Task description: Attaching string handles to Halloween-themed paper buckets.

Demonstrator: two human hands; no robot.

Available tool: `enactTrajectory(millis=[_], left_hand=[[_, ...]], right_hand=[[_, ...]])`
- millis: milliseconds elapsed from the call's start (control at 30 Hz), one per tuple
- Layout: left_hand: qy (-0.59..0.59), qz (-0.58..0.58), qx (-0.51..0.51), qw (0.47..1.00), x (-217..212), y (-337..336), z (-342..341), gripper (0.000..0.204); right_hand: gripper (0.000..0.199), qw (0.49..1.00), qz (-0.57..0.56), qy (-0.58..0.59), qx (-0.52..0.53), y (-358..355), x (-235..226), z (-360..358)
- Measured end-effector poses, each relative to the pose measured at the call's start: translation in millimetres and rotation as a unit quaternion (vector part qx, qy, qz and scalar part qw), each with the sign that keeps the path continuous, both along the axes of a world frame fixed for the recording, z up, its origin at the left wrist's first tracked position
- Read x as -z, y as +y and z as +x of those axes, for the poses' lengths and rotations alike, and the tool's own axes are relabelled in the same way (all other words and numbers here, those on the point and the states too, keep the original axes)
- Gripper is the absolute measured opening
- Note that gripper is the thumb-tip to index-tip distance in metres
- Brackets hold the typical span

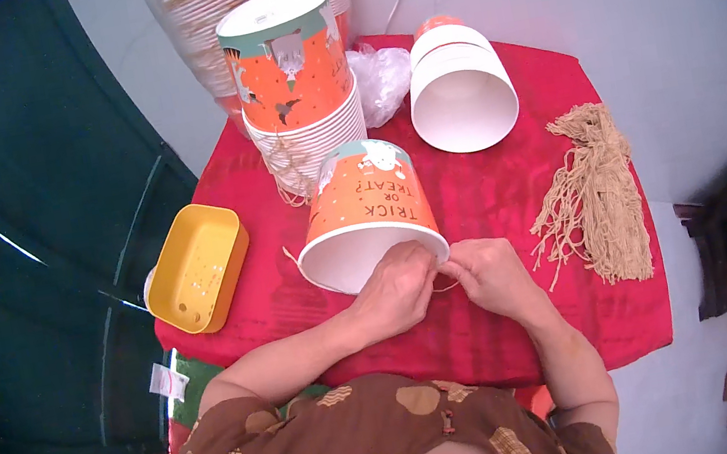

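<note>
An orange paper bucket [369, 199] with a green band and white figures lies tipped on the red cloth, its open mouth toward me. My left hand [400, 288] is closed at the right part of the white rim, with the fingertips just inside the mouth and partly hidden. Against the outside of the same rim, my right hand [489, 275] pinches a thin tan string [444, 288], most of which the fingers cover. Both hands nearly touch. Another bit of string [289, 255] sticks out at the bucket's left side.
Behind stands a tall stack of similar buckets [306, 131], strings hanging from it. White buckets [463, 100] lie nested on their side next to a crumpled plastic bag [382, 81]. A yellow tub [200, 268] sits at left, a bundle of tan strings [606, 196] at right.
</note>
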State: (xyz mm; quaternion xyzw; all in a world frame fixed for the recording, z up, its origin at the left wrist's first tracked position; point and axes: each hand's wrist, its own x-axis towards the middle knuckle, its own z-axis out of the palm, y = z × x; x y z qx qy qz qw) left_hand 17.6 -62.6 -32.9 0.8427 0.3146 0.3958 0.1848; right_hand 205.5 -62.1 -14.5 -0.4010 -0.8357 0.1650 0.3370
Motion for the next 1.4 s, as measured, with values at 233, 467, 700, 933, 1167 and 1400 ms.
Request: enactTrajectory(millis=[233, 467, 700, 933, 1167, 1400], left_hand=[[0.049, -0.011, -0.004, 0.999, -13, -7, -7, 0.018], [0.027, -0.096, 0.12, 0.988, -127, -38, -68, 0.018], [-0.138, 0.125, -0.338, 0.923, -185, 64, -130, 0.059], [-0.11, 0.092, -0.339, 0.93, -177, 169, -144, 0.125], [-0.134, 0.057, -0.336, 0.93, -183, 173, -116, 0.12], [-0.133, 0.061, -0.329, 0.933, -183, 178, -119, 0.116]], right_hand=[[0.027, 0.998, -0.045, -0.014, 0.039, -4, -10, -6], [0.031, 0.986, -0.032, 0.056, 0.153, 12, -5, 25], [0.029, 0.982, -0.02, 0.113, 0.147, 26, -3, 49], [0.053, 0.985, -0.03, 0.087, 0.144, 24, -4, 49], [0.047, 0.987, -0.036, 0.07, 0.141, 24, -2, 58], [0.035, 0.989, -0.057, 0.059, 0.122, 26, -1, 56]])
